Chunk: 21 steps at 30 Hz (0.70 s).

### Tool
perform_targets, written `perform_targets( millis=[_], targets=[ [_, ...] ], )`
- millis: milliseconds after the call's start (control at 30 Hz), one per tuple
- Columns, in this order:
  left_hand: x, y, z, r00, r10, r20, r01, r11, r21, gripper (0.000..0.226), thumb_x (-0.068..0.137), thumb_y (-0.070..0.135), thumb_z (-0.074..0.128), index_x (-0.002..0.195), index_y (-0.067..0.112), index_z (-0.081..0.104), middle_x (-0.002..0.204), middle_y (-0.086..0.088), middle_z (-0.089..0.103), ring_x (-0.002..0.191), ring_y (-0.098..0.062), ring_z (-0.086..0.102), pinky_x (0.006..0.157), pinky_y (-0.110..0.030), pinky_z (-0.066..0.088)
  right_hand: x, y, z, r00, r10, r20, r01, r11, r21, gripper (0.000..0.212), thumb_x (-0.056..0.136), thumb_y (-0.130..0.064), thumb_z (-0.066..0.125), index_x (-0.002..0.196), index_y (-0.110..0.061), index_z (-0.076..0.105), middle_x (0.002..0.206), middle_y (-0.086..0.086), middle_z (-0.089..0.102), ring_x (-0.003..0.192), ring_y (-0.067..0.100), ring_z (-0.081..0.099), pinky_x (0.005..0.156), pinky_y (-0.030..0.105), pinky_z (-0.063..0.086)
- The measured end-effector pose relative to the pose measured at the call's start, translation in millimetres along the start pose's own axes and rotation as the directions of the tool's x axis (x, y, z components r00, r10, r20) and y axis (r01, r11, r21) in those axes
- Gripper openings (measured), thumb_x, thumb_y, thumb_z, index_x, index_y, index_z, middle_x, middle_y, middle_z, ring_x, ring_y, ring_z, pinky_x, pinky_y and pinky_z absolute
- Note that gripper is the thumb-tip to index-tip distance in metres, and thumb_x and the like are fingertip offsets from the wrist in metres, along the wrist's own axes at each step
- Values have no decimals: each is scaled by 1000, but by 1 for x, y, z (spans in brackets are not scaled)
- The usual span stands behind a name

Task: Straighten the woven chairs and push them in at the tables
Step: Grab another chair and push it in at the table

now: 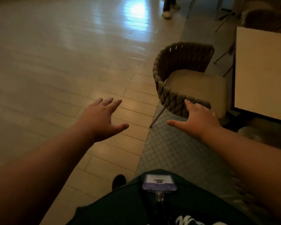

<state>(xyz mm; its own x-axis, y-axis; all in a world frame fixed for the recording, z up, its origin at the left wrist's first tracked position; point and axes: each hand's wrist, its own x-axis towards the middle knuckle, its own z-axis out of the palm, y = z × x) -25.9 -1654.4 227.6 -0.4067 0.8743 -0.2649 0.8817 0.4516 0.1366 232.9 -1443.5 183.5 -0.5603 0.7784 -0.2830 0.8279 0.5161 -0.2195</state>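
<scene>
A woven chair [185, 78] stands at the corner of a pale worktop [263, 75], its cushioned seat turned at an angle to the worktop's edge and only partly tucked under — one thin metal leg [157, 116] comes down right at the seam where the plank floor [55, 62] meets the small-tiled floor [177, 151].

The right hand [199, 117] is spread wide, fingers splayed, with its fingertips at or just touching the braided rim of the near arm; it has not closed on anything. The left hand [102, 116] is likewise flat and open, empty, hovering over the planks well apart from the chair.

The step in hand looks like taking hold of the chair to square it up. To do it well, both hands probably want a grip on the woven rim — the right on the near arm where it already is, the left brought across to the curve of the backrest on the far side — so the chair turns as one piece rather than pivoting on a single leg. It likely pays to rotate first until the seat front faces the worktop's edge, then push straight in. Lifting slightly may help the near leg clear the seam between the two floors without catching. The weave should give a firm, non-slip purchase, though it may flex a little under the fingers.

Another person's shoe [166, 13] shows far off on the planks, clear of the work.
</scene>
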Motion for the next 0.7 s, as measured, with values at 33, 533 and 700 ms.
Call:
perform_targets(
  millis=[33,533,700],
  targets=[
    [17,-19,-10,1000,25,7,-25,1000,15,104,77,86,42,162,37,10,170,2,16,157,-29,11,125,-50,21,11,-15,1,999,33,-4,-33,999,13,131,59,-107,33,162,-29,15,162,11,36,149,38,32,119,69,23],
    [277,-129,-106,963,264,54,-268,957,107,103,78,85,45,162,39,9,170,2,14,157,-29,9,124,-53,23,197,-107,-33,945,327,8,-322,926,194,143,43,-111,25,162,-33,13,163,12,34,146,37,37,115,66,32],
    [372,-156,-140,961,265,76,-274,950,154,102,80,84,45,162,40,5,171,2,10,157,-28,5,126,-52,18,306,-127,-57,939,343,14,-340,924,177,144,44,-111,28,163,-32,15,163,12,35,146,36,36,117,62,31]
  ],
)
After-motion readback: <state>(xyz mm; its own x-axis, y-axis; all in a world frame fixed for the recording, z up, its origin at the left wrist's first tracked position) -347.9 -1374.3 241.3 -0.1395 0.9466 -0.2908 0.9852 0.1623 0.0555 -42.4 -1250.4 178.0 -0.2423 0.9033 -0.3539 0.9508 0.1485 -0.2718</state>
